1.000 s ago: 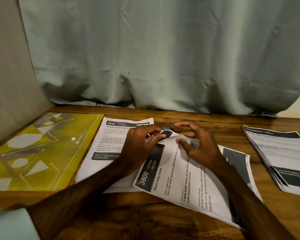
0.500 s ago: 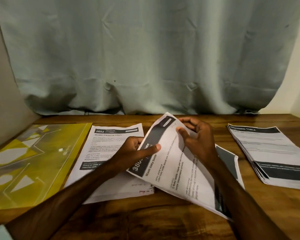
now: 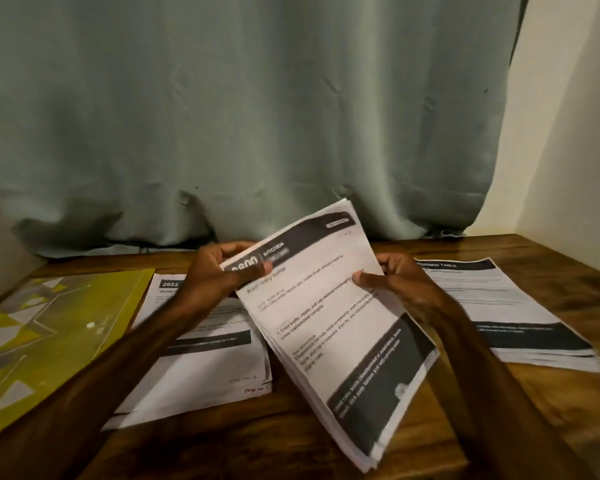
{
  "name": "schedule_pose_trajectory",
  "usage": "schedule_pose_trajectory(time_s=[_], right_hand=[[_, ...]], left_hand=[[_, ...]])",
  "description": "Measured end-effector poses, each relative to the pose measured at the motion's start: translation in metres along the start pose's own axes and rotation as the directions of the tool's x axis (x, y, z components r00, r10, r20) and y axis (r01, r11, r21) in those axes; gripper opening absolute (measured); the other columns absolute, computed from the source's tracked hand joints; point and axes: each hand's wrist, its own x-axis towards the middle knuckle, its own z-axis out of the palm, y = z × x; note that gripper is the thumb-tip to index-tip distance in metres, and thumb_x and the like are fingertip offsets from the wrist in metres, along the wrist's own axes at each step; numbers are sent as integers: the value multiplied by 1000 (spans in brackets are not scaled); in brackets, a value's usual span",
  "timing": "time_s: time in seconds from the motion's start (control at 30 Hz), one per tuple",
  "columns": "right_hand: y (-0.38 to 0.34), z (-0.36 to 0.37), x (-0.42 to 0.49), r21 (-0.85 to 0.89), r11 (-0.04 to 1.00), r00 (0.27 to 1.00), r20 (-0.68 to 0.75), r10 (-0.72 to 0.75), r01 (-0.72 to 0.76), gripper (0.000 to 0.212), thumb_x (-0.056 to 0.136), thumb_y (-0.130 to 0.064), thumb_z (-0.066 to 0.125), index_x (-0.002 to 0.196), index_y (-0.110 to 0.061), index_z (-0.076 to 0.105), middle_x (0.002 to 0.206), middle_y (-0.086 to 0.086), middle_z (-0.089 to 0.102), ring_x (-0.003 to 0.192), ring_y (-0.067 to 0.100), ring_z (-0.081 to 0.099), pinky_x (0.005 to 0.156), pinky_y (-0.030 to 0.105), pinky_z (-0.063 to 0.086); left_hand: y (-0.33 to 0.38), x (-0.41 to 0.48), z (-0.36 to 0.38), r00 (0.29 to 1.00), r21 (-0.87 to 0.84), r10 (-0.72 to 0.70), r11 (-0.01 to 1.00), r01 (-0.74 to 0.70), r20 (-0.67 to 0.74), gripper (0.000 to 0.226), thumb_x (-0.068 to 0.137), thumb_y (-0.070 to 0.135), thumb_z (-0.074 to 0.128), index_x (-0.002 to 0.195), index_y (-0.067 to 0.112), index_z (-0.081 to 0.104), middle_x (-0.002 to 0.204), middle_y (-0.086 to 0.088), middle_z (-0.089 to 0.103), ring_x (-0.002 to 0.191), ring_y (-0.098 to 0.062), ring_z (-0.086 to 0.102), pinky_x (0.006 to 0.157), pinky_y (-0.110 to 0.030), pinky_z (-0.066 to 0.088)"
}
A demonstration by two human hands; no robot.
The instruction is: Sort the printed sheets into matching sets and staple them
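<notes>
Centre frame, the left hand point(image 3: 222, 271) and right hand point(image 3: 392, 282) each pinch an upper side edge of the kitchen set point(image 3: 326, 306), thumbs on top, tilted above the worktop point(image 3: 413, 427). Such edge-only grips could let loose lower sheets fan out of alignment before stapling.

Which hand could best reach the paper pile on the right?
Probably the right. The right hand pinches the held sheets right beside that pile; the left hand grips their far edge, farther away.
</notes>
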Motion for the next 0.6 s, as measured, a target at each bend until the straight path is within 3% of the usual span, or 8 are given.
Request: schedule_pose_trajectory(time_s=[0.07, 0.13, 0.23, 0.3, 0.4, 0.53, 0.6], right_hand=[[-2, -1, -8, 57, 998, 996, -82, -23, 28, 35, 85, -20, 80, 117, -10, 70, 107, 6, 78, 95, 30, 76, 90, 53, 58], [-9, 2, -17, 80, 994, 986, -154, -67, 80, 27, 87, -20, 77, 112, -12, 70, 101, 1, 79, 90, 25, 77, 85, 49, 60], [-21, 7, -31, 110, 980, 954, -268, -134, 168, 11, 92, -15, 71, 101, -21, 69, 91, -10, 78, 80, 10, 76, 67, 26, 59], [-29, 9, -43, 92, 968, 925, -328, -193, 234, 14, 95, -16, 68, 108, -22, 68, 98, -10, 76, 85, 7, 75, 63, 16, 56], [-41, 4, -62, 64, 944, 870, -414, -269, 322, 22, 97, -20, 65, 119, -18, 63, 107, -6, 74, 89, 4, 73, 64, 16, 56], [-53, -9, -80, 42, 918, 794, -518, -318, 395, 30, 96, -26, 66, 124, -15, 61, 110, 0, 74, 95, 14, 74, 71, 27, 61], [-48, -12, -87, 33, 920, 780, -543, -311, 390, 34, 96, -28, 67, 126, -15, 60, 111, -1, 73, 95, 14, 74, 70, 27, 62]], left_hand=[[10, 0, 12, 997, -139, -20, 990, 9, -76, 37, 73, 16, 84, 108, 16, 72, 96, -6, 79, 81, -21, 77, 64, -33, 62], [13, -9, 29, 997, -244, -72, 968, 65, -22, 42, 74, 21, 81, 114, 14, 69, 107, -7, 78, 95, -24, 76, 79, -40, 61], [10, -29, 63, 984, -360, -153, 916, 175, 89, 47, 84, 23, 76, 128, 14, 63, 119, -6, 75, 108, -26, 72, 97, -49, 55], [9, -36, 79, 989, -341, -140, 928, 151, 55, 42, 91, 26, 74, 130, 17, 62, 119, -4, 75, 108, -25, 73, 100, -52, 54], [28, -35, 93, 999, -228, -39, 973, 36, -8, 34, 94, 33, 71, 125, 20, 66, 113, 1, 77, 101, -19, 75, 92, -48, 59], [61, -32, 108, 997, -195, 80, 977, -81, -13, 22, 96, 28, 69, 117, 23, 66, 99, 11, 78, 91, -9, 76, 69, -23, 60], [60, -35, 113, 995, -189, 97, 977, -98, -13, 16, 95, 24, 69, 111, 25, 67, 96, 12, 78, 91, -10, 76, 68, -22, 60]])
